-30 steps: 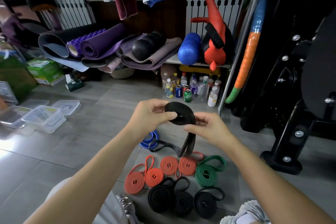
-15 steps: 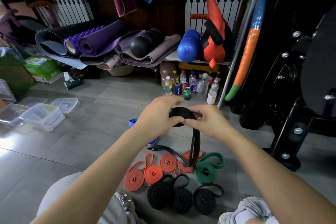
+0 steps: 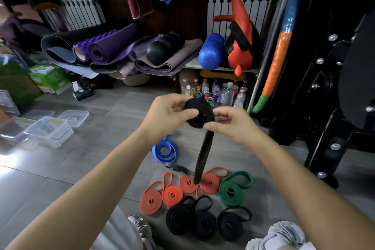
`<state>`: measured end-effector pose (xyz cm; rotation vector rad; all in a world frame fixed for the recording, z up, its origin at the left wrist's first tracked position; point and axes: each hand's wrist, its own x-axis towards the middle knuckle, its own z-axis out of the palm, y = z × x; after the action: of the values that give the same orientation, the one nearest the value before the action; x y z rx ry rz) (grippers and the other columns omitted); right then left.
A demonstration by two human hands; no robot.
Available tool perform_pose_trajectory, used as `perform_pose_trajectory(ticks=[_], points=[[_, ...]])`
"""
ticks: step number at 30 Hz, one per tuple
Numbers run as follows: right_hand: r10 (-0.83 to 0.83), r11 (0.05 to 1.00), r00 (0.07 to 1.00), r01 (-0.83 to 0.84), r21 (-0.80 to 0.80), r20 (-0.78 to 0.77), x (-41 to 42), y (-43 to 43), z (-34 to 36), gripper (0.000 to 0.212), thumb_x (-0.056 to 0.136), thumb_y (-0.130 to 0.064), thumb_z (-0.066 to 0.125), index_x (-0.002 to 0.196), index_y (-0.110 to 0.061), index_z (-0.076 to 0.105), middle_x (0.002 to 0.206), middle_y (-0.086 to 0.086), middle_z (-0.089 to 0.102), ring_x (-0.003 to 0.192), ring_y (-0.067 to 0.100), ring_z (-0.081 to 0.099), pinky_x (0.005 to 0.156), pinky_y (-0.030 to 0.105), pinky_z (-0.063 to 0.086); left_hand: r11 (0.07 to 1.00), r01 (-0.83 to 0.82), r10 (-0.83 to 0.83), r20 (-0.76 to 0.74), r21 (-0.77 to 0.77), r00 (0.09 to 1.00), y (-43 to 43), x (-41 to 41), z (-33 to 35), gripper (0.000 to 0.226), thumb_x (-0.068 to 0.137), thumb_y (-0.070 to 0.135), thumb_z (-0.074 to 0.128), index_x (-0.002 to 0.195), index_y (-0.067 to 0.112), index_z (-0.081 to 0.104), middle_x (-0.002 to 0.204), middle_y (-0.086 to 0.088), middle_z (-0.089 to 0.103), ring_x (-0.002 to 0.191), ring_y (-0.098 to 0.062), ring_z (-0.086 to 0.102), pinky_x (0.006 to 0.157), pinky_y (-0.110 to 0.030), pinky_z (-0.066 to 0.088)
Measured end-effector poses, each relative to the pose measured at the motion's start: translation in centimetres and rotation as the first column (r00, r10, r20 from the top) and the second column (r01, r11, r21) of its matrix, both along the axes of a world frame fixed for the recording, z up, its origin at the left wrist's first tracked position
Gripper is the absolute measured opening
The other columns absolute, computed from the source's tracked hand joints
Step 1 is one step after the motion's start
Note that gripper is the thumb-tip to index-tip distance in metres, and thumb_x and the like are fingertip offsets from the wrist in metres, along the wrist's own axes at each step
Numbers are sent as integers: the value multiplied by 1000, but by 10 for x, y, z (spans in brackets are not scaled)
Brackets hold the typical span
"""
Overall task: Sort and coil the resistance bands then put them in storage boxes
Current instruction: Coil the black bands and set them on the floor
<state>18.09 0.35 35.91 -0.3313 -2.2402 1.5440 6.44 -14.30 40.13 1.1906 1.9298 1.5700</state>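
Black resistance band [image 3: 199,112]: flat matte rubber strap, partly wound into a thick round coil that I hold up between both hands; its loose tail hangs down as a flat ribbon.
Left hand [image 3: 168,114]: my fingers [image 3: 188,112] curl round the coil's left side, thumb on its face.
Right hand [image 3: 231,123]: fingers pinch the coil's right edge, where the tail leaves.
Coiled bands: four orange spirals [image 3: 172,195], one green coil [image 3: 231,191] and three black coils [image 3: 179,217], flat on the grey tiled floor [image 3: 81,158].
Blue band [image 3: 164,151]: loose flat loops, beyond the orange ones.
Storage boxes [image 3: 48,131]: clear plastic, rectangular, far left.
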Motion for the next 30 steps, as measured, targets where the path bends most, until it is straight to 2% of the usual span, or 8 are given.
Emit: perform_pose_trajectory(ticks=[6, 12, 14, 17, 20, 23, 25, 30], points=[[-67, 982, 983, 35, -185, -171, -10, -6, 3, 29, 74, 3, 71, 90, -20, 68, 88, -7, 71, 82, 2, 67, 80, 17, 52, 966, -80, -57, 501, 247, 863, 6, 2, -3, 20, 91, 6, 55, 108, 12, 64, 93, -2, 72, 85, -13, 69, 75, -24, 57], [-154, 893, 959, 31, -449, -240, -17, -14, -2, 30, 78, 6, 66, 94, -20, 69, 85, -6, 75, 83, 7, 69, 70, 18, 53, 945, -108, -141, 685, 308, 715, 10, 10, -16, 27, 95, 4, 46, 121, -2, 53, 113, -18, 63, 105, -26, 62, 92, -31, 52], [-159, 927, 968, 79, -368, -195, -15, -9, -2, 31, 77, 6, 68, 90, -22, 69, 84, -7, 74, 83, 6, 69, 75, 19, 54, 978, -96, -25, 556, 188, 831, 7, 7, -16, 26, 93, 4, 53, 119, 5, 55, 111, -9, 65, 105, -19, 63, 91, -28, 52], [-99, 994, 991, 95, -50, -86, -13, 1, 8, 32, 75, 3, 73, 89, -26, 68, 90, -5, 73, 84, 3, 67, 84, 22, 52, 996, -85, 86, -57, 29, 995, 1, -7, -8, 44, 82, 3, 69, 120, 18, 52, 110, 11, 60, 97, 9, 57, 87, -14, 47], [-58, 981, 998, 52, 188, 24, -20, 3, 19, 32, 72, -1, 76, 99, -18, 71, 96, 6, 72, 87, 14, 67, 90, 32, 52, 950, -106, -110, -632, -294, 767, 5, -20, 8, 43, 78, 21, 72, 118, 21, 57, 109, 8, 63, 100, -8, 57, 81, -26, 45], [-68, 963, 997, 58, 264, 28, -27, 0, 25, 27, 72, -3, 77, 95, -17, 71, 92, 9, 72, 85, 22, 67, 86, 37, 52, 918, -185, -152, -741, -351, 654, 10, -28, 18, 28, 79, 23, 70, 105, 15, 65, 96, -3, 67, 92, -23, 59, 73, -30, 40], [-83, 977, 997, 82, 197, -6, -29, -1, 24, 28, 73, -2, 77, 92, -20, 67, 92, 10, 71, 80, 15, 64, 83, 33, 52, 949, -147, -80, -666, -278, 742, 9, -31, 17, 25, 77, 18, 72, 101, 13, 67, 93, -5, 68, 89, -22, 61, 76, -29, 43], [-56, 996, 998, 55, 64, 7, -26, -4, 7, 30, 72, -1, 77, 97, -15, 67, 94, 4, 70, 83, 9, 64, 84, 23, 51, 999, -23, 23, 0, -37, 1000, -1, -24, 0, 29, 80, -1, 68, 88, 26, 65, 78, 11, 71, 70, 0, 68, 57, -15, 51]])
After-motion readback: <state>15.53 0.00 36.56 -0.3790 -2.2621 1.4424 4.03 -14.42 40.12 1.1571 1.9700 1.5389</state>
